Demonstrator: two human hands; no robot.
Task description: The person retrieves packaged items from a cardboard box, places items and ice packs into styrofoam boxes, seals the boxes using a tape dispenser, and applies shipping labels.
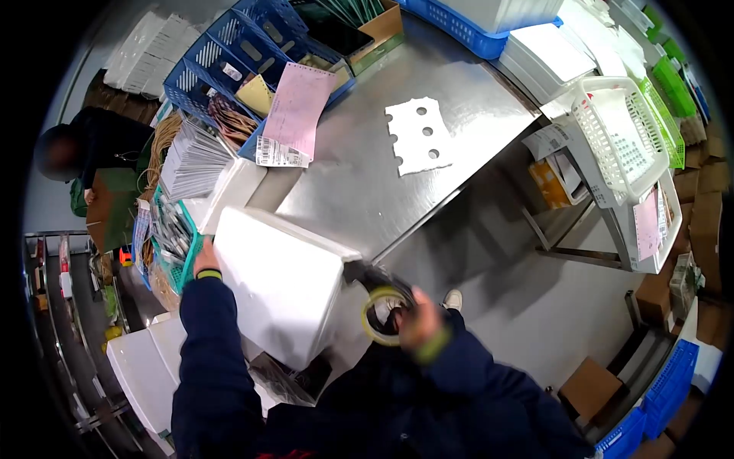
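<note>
At six o'clock, I watch the right hand [417, 321] grip a tape roll [382, 315] while left hand [205, 260] fingers press the white box [279, 287].

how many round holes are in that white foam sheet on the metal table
3 full round holes in the foam sheet: upper middle, right of centre, lower right. Its left edge has half-round notches too.

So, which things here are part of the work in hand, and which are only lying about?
In use:
- white box, steadied by the left hand
- tape roll, held in the right hand

Lying about:
- white sheet with holes on the metal table
- pink paper
- blue crate
- white basket
</note>
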